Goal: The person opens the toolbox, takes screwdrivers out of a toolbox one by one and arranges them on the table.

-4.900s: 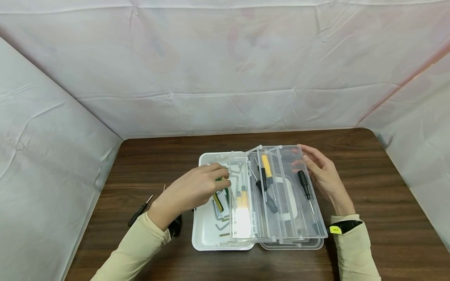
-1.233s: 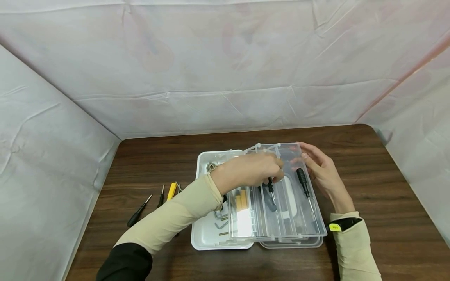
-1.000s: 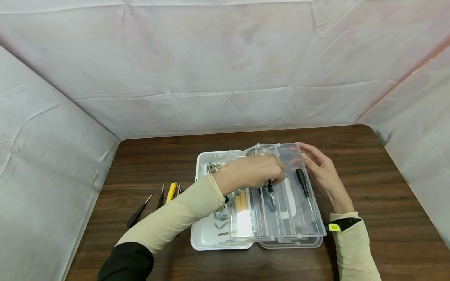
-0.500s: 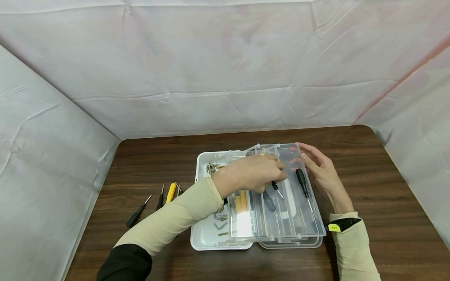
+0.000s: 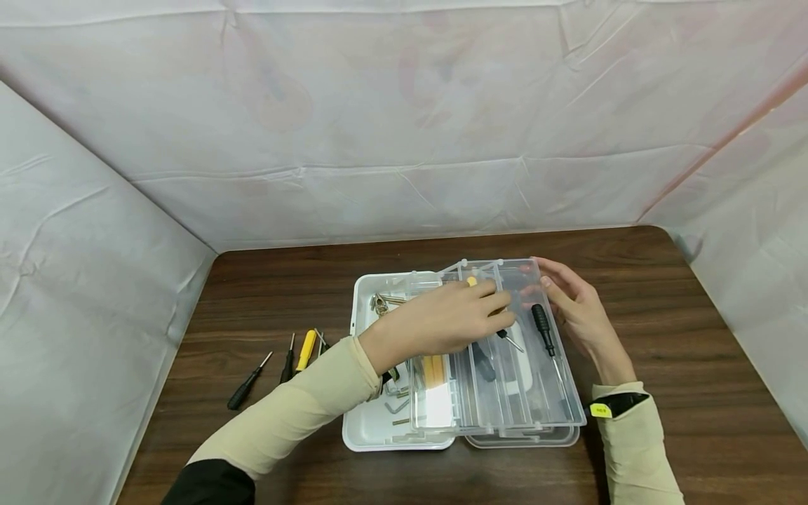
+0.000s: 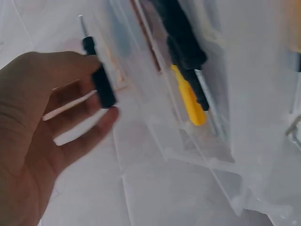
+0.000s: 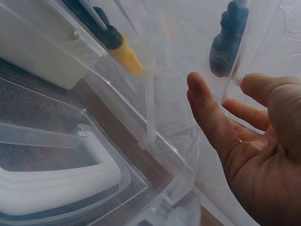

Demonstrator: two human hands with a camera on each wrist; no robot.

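My left hand (image 5: 445,319) is over the clear divided tray (image 5: 524,414). It pinches a small black-handled screwdriver (image 6: 104,84) between thumb and fingers; in the head view the metal tip points right. My right hand (image 5: 583,319) grips the clear tray's far right edge, with thumb and fingers on either side of the wall in the right wrist view. Inside the tray lie a long black screwdriver (image 5: 544,324) on the right, a dark handle (image 5: 483,363) and a yellow-handled tool (image 6: 190,99). Orange-yellow handles (image 5: 434,372) lie in the left compartment.
A white tray (image 5: 355,429), partly under the clear one, contains hex keys (image 5: 398,407) and small metal parts (image 5: 381,304). On the wooden table (image 5: 278,280), left of it, lie black screwdrivers (image 5: 247,386) and a yellow-handled tool (image 5: 306,349). White cloth walls surround the table.
From above the white tray, my left hand has moved right to the clear tray and taken hold of the small screwdriver. Lately its tip has swung rightward. My right hand has stayed put.
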